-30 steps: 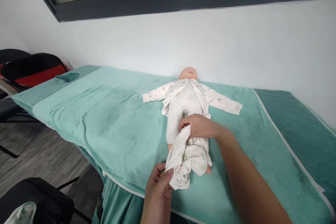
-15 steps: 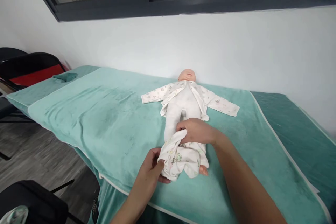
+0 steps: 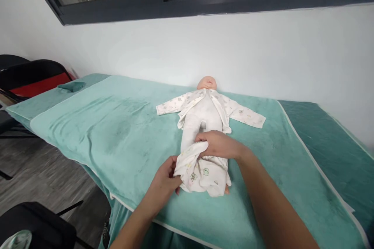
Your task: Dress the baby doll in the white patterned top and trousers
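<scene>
A baby doll lies on its back, in an open white patterned jacket with both sleeves spread wide. Around its lower legs are bunched white baby pants printed with small green figures. My left hand pinches the pants' edge by the foot at the left. At the waistband, my right hand is closed on the cloth, its fingertips partly inside the folds. One bare toe end shows under the hem on the right; the other foot is hidden by cloth and fingers.
A green plush cover with white piping spreads over the bed, which stands against a white wall below a dark window frame. Black chairs stand at the left, one with a red panel.
My left hand has moved slightly up and left with the pants' edge, and the cloth now lies further up the leg. My right hand has barely moved.
</scene>
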The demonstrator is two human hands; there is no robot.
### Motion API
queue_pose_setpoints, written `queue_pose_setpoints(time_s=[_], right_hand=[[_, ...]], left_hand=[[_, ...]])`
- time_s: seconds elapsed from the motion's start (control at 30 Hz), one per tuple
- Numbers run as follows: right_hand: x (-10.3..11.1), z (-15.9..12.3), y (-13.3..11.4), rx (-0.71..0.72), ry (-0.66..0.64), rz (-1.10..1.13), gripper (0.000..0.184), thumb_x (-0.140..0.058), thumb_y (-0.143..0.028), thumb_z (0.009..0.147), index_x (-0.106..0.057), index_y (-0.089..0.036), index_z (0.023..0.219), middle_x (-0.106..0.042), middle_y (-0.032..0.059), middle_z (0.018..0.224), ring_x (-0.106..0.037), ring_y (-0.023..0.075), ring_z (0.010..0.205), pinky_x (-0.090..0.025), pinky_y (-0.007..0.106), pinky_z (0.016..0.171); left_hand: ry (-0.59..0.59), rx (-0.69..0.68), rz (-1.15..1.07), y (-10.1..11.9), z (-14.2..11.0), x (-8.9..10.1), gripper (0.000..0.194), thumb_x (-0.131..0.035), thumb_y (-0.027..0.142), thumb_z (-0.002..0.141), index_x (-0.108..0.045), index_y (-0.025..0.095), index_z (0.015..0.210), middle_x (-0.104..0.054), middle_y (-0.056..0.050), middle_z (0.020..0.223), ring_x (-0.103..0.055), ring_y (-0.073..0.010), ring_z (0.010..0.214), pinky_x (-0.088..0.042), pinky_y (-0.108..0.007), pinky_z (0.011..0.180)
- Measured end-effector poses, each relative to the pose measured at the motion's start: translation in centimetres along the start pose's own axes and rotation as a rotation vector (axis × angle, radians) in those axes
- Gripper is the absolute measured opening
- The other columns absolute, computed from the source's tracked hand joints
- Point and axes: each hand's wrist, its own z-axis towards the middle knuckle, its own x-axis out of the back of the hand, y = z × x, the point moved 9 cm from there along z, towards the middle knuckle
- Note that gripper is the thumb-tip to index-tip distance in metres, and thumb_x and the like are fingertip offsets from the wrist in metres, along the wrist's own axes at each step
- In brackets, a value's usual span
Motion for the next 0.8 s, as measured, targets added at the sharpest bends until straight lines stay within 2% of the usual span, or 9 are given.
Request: queue_pose_setpoints(time_s=[0.17,0.33,0.57,0.8], right_hand=[[0.0,-0.1,-0.2,0.003,-0.008,-0.037,0.031,-0.078,-0.047,0.078,-0.067,-0.021,0.092,-0.071,-0.0011,0.09,-0.061,0.0187,0.081,-0.035,0.026,0.064],[-0.3,-0.1,-0.2,-0.019,-0.022,-0.076,0.035,-0.081,-0.05,0.073,-0.067,-0.023,0.09,-0.069,-0.0023,0.084,-0.061,0.0193,0.078,-0.032,0.026,0.061],[-0.3,0.4,0.0,-0.062,0.034,-0.153,0.022,-0.076,-0.039,0.075,-0.064,-0.022,0.084,-0.07,0.0004,0.084,-0.062,0.0203,0.076,-0.031,0.027,0.06],[0.3,0.7,0.3,-0.026,0.169,-0.071,0.006,-0.064,-0.027,0.083,-0.064,-0.022,0.086,-0.073,0.0013,0.093,-0.065,0.0204,0.084,-0.036,0.027,0.065]], left_hand=[[0.014,-0.136,0.127,0.9,3.0,2.0,0.019,-0.06,0.016,0.067,-0.06,0.018,0.086,-0.056,0.005,0.07,-0.05,-0.0105,0.06,-0.042,-0.021,0.055],[0.106,-0.314,0.215,3.1,5.6,3.4,0.016,-0.066,0.017,0.067,-0.062,0.018,0.082,-0.06,0.003,0.074,-0.05,-0.0122,0.068,-0.04,-0.022,0.063],[0.226,-0.536,0.27,6.1,9.0,3.7,0.012,-0.062,0.018,0.069,-0.063,0.019,0.081,-0.068,-0.001,0.086,-0.058,-0.0158,0.08,-0.044,-0.025,0.074],[0.353,-0.674,0.285,8.1,11.4,3.8,0.013,-0.06,0.014,0.071,-0.063,0.018,0.083,-0.066,-0.002,0.09,-0.058,-0.017,0.085,-0.043,-0.027,0.076]])
